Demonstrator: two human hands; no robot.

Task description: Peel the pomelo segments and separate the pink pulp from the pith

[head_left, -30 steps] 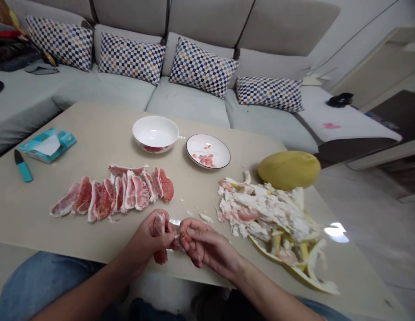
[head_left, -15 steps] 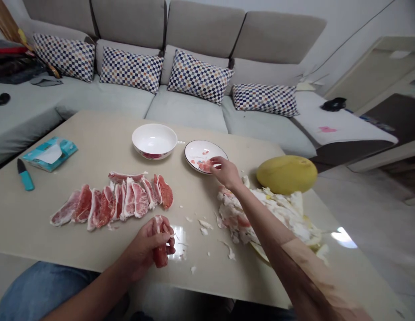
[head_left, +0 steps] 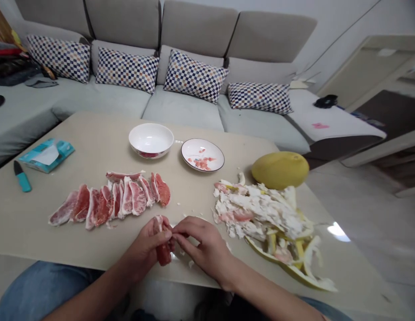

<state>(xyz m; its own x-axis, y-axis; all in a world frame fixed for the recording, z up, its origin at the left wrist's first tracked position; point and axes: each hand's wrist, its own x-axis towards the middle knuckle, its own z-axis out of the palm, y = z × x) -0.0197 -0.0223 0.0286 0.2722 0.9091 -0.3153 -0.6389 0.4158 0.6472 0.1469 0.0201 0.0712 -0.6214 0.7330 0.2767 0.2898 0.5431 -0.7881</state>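
Note:
My left hand is closed round a red pomelo segment, held upright above the table's near edge. Against its right side, the thumb and forefinger of my right hand are pinched together beside the left fingertips; what lies between them is too small to make out. To the left, a row of red pomelo segments with whitish membranes lies on the table. Farther back stands a white plate with a dark rim, carrying small pink bits of pulp.
Left of the plate is a white bowl. A whole yellow pomelo sits at right behind a heap of white membrane and peel. A turquoise-handled knife and a tissue pack lie at the left. A sofa borders the table's far side.
My right hand has come back from the plate to the segment in my left hand. The left hand still holds that segment. Pink bits on the plate are now uncovered.

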